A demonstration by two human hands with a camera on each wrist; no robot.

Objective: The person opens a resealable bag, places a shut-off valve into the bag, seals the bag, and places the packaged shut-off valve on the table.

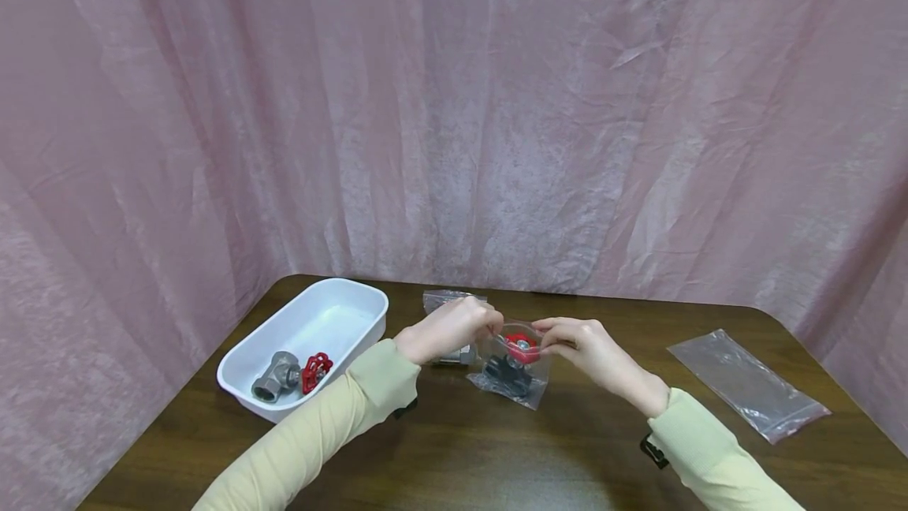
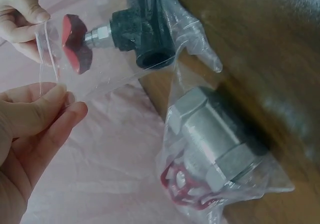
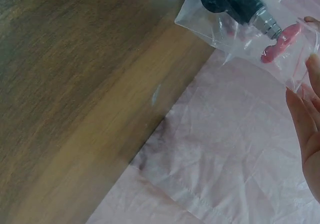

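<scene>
Pale yellow sleeves (image 1: 326, 426) reach in from the near side of the worktop (image 1: 454, 452), the right one with a black band (image 1: 654, 451) showing at its cuff. Between the two hands, a clear bag (image 1: 542, 375) hangs from its mouth, a little right of the white tray. The left hand (image 1: 454, 327) pinches one side of the mouth, thumb against fingers near the seal strip, and the right hand (image 1: 592, 349) pinches the opposite side in the same narrow grip. Inside this bag sits a black valve (image 1: 508, 374), its body low in the bag and its red handwheel (image 1: 522, 348) up by the mouth; whether the bag's bottom touches the worktop, or whether its strip is sealed, I cannot tell. Just beside it, partly hidden by the left hand in the head view, a metal valve (image 2: 215, 139) with its own red wheel (image 2: 187, 189) lies on the worktop in a second bag (image 1: 454, 298). Off to the left, beyond the left forearm, stands the white tray (image 1: 339, 322); a loose grey valve (image 1: 279, 377) rests in its near end, with a red knob (image 1: 316, 371) pointing to the right. Well apart on the right, a flat plastic bag (image 1: 748, 385) lies at a slant. Pink curtain (image 1: 461, 117) hangs in folds behind everything.
</scene>
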